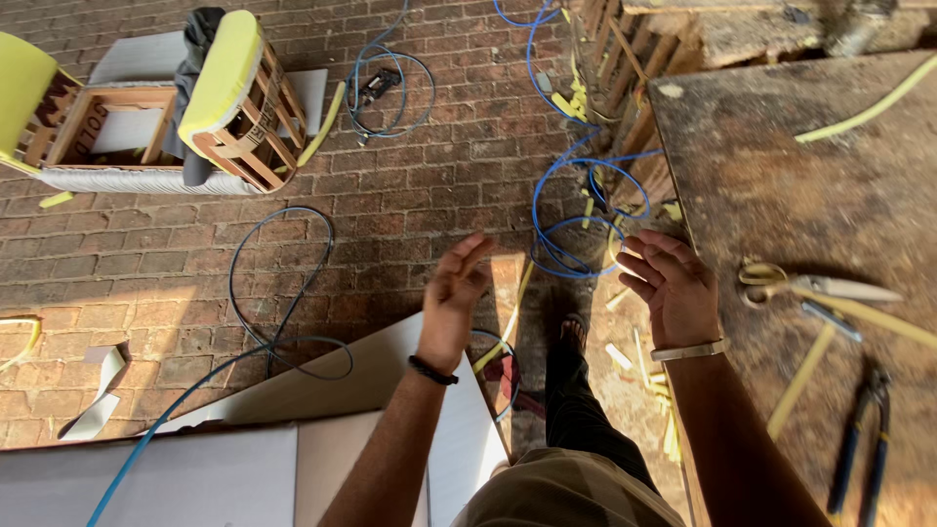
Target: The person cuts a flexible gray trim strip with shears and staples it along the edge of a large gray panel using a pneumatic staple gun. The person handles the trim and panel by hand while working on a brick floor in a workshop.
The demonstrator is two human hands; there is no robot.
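Both hands raised, open and empty, above brick floor and workbench edge.

Left hand [454, 298] and right hand [673, 283] spread-fingered, gripping nothing. Nearest: scissors [815, 286] on worn bench [781, 166], just beside right hand at 3 o'clock; blue-handled pliers [861, 439] at 5 o'clock; blue hose [571, 210] coiled at 12 o'clock between hands.

No packages, labels, signs or screens visible.

Scissors [815, 286] lie on the table [781, 176], pliers [864, 439] nearer.
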